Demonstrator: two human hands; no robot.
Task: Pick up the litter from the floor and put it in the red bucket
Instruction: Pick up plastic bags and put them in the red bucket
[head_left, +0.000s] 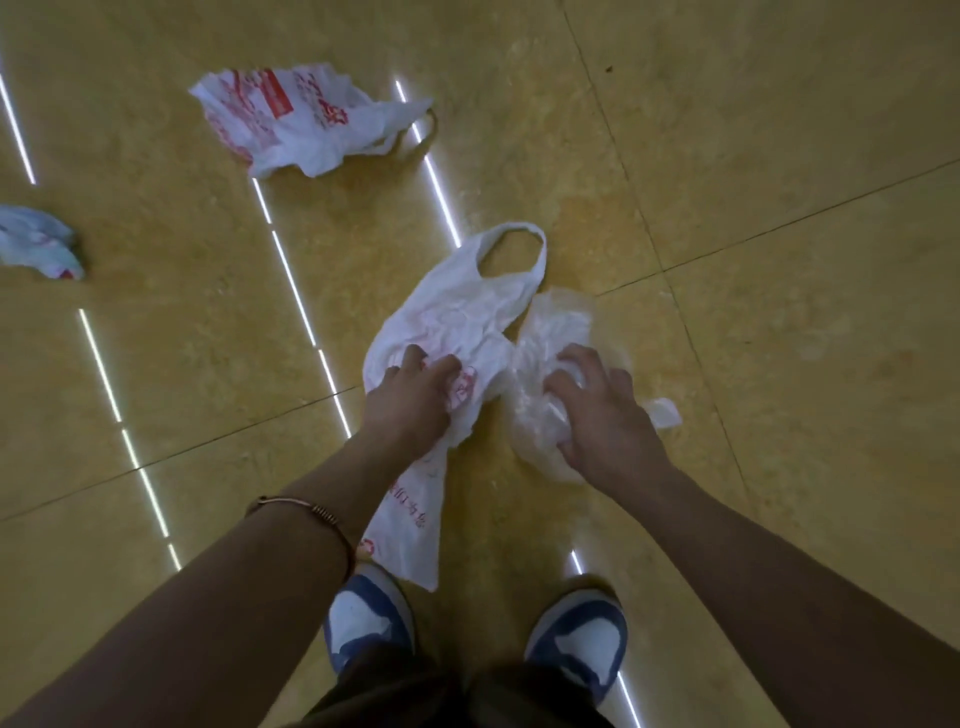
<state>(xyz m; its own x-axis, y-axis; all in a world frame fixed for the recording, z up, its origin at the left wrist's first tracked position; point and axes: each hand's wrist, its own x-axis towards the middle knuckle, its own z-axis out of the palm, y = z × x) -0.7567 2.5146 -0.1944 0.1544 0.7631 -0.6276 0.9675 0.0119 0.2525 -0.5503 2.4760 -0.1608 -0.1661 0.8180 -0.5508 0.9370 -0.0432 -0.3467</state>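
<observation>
A white plastic bag with red print (467, 317) lies flat on the yellow tiled floor in front of me. My left hand (413, 400) presses down on its middle, fingers curled into the plastic. Right beside it sits a crumpled clear plastic bag (550, 332); my right hand (605, 410) clutches its bunched part. Another white bag with red print (296, 117) lies further away at the upper left. A crumpled bluish-white bag (39, 241) rests at the left edge. The red bucket is not in view.
My two blue and white shoes (371, 621) stand just behind the bags at the bottom. The glossy tile floor (779, 156) shows dark grout lines and bright streaks of reflected light.
</observation>
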